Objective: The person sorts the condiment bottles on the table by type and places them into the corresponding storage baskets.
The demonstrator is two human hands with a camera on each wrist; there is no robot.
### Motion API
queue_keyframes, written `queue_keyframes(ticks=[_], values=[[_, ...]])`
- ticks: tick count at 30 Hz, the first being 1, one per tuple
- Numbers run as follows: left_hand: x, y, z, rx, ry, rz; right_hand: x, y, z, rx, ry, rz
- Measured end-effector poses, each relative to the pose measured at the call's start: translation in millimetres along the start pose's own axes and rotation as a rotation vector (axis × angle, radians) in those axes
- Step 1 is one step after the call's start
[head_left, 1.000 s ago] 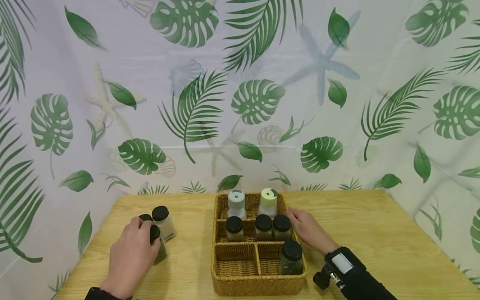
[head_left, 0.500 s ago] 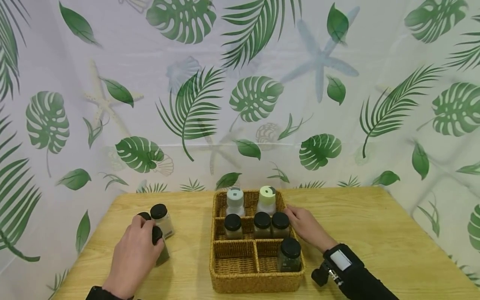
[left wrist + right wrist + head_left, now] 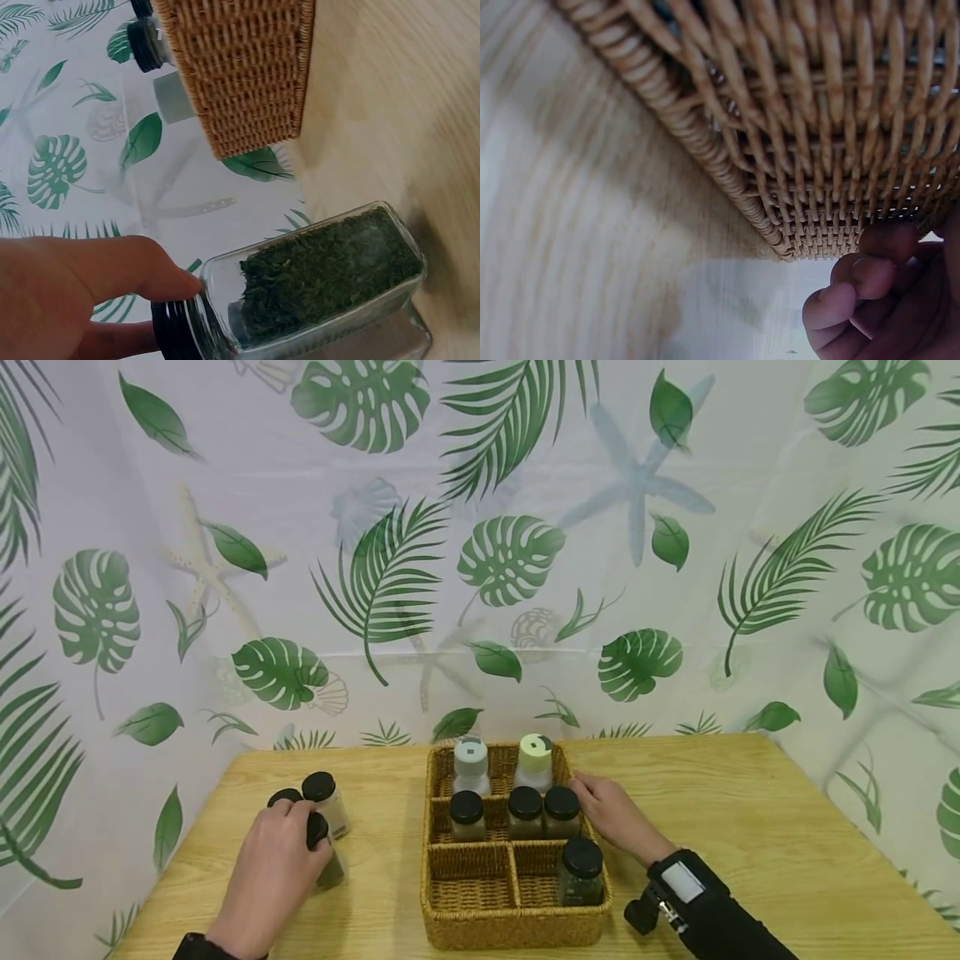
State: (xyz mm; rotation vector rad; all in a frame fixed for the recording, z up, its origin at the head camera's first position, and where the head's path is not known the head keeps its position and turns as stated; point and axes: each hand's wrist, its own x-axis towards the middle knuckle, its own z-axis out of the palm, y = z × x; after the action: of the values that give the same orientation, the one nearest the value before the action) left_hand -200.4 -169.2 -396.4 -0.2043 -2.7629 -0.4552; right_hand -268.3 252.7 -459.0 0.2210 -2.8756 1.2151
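Note:
In the head view my left hand pinches a glass jar by its black lid, left of the basket. The left wrist view shows dark green dried herbs inside this jar, with thumb and finger at the lid. Just beyond stand two more black-lidded jars: one with pale contents, the other mostly behind my hand. My right hand holds the right rim of the woven basket; in the right wrist view its fingers curl by the basket's wall.
Inside the basket, two shakers, one white-capped and one yellow-capped, stand in the back section. Three black-lidded jars fill part of the middle section. A dark jar stands front right. A leaf-print cloth hangs behind the table.
My left hand has shifted slightly right with the herb jar, away from the two jars behind it, showing more of the far lid. The right hand stays at the basket's rim.

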Motion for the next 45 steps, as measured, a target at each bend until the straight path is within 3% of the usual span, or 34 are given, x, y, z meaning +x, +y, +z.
queue_keyframes(ticks=[7,15,25,29,37,45], values=[[7.8,14.4,-9.4,-0.031,0.094,0.077,-3.3,2.8,-4.8,0.014,0.000,0.034],[12.7,33.5,-18.9,-0.038,0.110,0.117,-5.1,4.6,-7.1,0.007,-0.003,0.046],[4.7,67.8,-39.6,-0.067,0.098,0.160,-6.4,3.8,-3.3,0.026,-0.007,0.038],[4.0,81.8,-44.7,-0.090,0.124,0.200,-5.2,3.7,-1.2,0.021,-0.009,0.035],[3.4,109.9,-43.7,-0.070,0.161,0.315,-3.2,2.1,-0.3,0.007,-0.003,0.011],[-0.5,138.0,-35.3,-0.124,0.109,0.433,-1.6,-1.0,0.9,0.009,-0.009,0.013]])
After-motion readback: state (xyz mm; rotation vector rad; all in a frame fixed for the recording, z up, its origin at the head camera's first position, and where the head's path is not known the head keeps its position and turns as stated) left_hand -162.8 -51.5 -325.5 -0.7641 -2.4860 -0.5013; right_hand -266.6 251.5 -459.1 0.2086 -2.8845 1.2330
